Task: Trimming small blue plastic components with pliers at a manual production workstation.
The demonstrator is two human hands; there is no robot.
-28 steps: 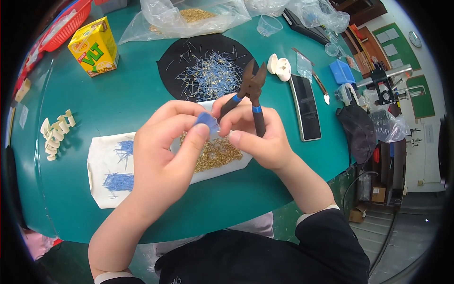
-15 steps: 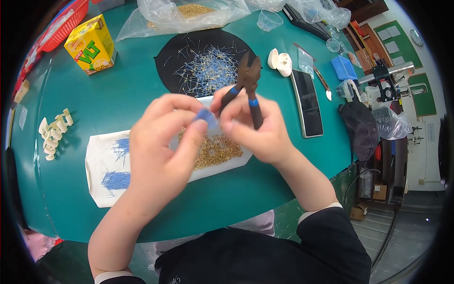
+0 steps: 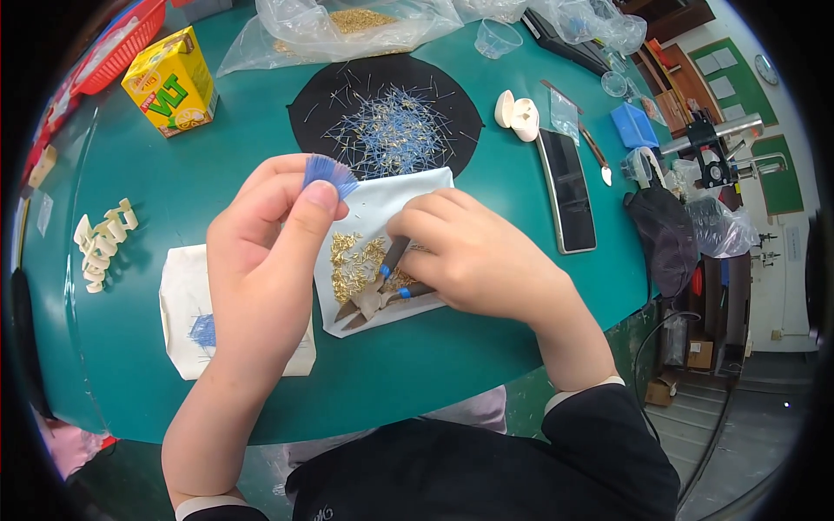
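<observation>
Here, I saw the left hand (image 3: 261,252) raised above the table with a small fan of blue wire pieces (image 3: 328,172) pinched between thumb and forefinger, the cut ends spreading up and away from me. The right hand (image 3: 473,256) was lower and to the right of it, closed around the handles of a pair of pliers (image 3: 378,295) whose nose rested on the white sheet (image 3: 382,195) among the gold-coloured pins (image 3: 352,260). The pliers' long axis ran from the right palm down and leftward, so their nose pointed under the left wrist rather than at the bundle. The bundle sat up and left of the pliers, well apart from the nose. Beyond both hands lay the black round mat (image 3: 304,113) strewn with loose wire pieces; a second white sheet (image 3: 178,286) lay under the left forearm.
</observation>
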